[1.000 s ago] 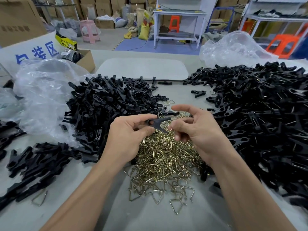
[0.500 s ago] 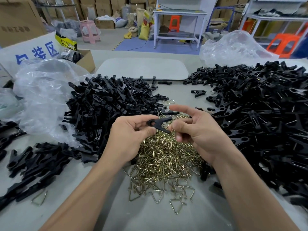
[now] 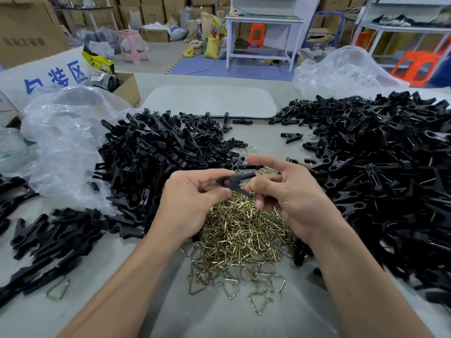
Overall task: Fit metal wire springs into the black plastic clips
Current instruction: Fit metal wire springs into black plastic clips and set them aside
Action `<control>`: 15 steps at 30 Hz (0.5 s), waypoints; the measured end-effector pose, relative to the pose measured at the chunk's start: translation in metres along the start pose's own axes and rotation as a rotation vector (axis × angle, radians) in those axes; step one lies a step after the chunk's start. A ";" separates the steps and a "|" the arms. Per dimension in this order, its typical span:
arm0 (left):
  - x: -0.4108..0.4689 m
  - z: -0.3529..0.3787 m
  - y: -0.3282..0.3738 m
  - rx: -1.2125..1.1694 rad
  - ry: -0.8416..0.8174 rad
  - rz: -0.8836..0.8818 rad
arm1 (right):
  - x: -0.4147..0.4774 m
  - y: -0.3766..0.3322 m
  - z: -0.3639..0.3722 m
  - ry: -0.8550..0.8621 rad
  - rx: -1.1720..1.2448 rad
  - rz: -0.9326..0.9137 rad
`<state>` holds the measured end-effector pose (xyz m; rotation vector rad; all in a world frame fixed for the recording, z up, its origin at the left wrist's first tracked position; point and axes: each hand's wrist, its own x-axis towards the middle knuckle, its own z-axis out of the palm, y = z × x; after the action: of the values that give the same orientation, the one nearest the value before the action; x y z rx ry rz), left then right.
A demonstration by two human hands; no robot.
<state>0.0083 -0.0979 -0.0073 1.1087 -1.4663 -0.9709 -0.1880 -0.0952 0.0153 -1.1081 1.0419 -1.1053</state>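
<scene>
over the table [image 3: 122, 301], left hand [image 3: 188, 203] still pinches one clip [image 3: 235, 182].

Two hands [image 3: 189, 206] [image 3: 296, 198], one held clip [image 3: 234, 182] — loose clips [image 3: 380, 167], springs [image 3: 241, 235] beyond counting.

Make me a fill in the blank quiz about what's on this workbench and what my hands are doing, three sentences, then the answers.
1. The left hand pinches one black clip above a heap of metal wire ____.
2. That heap lies ____ the left pile and the right pile of black clips.
3. The stool on the floor at far left is ____ in colour.
Missing words: springs; between; pink.
</scene>
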 end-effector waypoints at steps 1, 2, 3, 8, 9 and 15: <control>0.001 0.000 0.000 -0.016 -0.005 0.000 | -0.001 -0.001 0.001 -0.013 0.007 0.005; 0.000 0.000 0.001 -0.032 -0.011 0.002 | -0.001 -0.001 0.001 -0.020 0.013 0.010; 0.000 0.000 0.001 -0.049 -0.017 0.005 | -0.001 -0.002 0.000 -0.019 0.017 0.015; -0.001 -0.001 0.004 -0.171 0.005 0.018 | 0.000 -0.002 0.000 -0.071 0.140 0.125; 0.000 -0.001 0.004 -0.184 0.005 0.019 | -0.002 -0.002 0.003 -0.134 0.204 0.171; -0.001 0.001 0.002 -0.144 0.026 0.059 | -0.005 0.002 0.007 -0.395 0.489 0.229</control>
<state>0.0070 -0.0962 -0.0058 0.9654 -1.3779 -1.0016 -0.1818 -0.0887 0.0152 -0.7470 0.5294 -0.8489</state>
